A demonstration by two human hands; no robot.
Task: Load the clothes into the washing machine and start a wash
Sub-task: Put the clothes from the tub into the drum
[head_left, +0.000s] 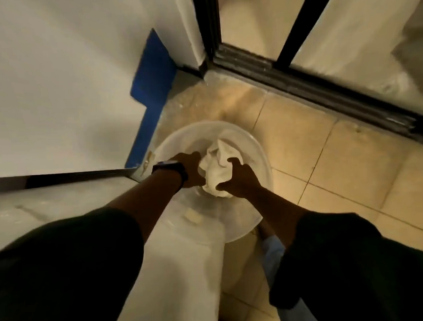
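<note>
A bundle of white cloth lies in a round translucent white basin standing on the tiled floor. My left hand, with a dark watch on its wrist, grips the cloth from the left. From the right, my right hand closes its fingers around the same bundle. Both arms wear dark sleeves. A large white appliance with blue edging, probably the washing machine, stands at the left; its opening is not in view.
A dark sliding-door track runs across the floor at the right, with a black frame upright above it. Beige tiled floor spreads to the right of the basin. A white surface lies below my arms.
</note>
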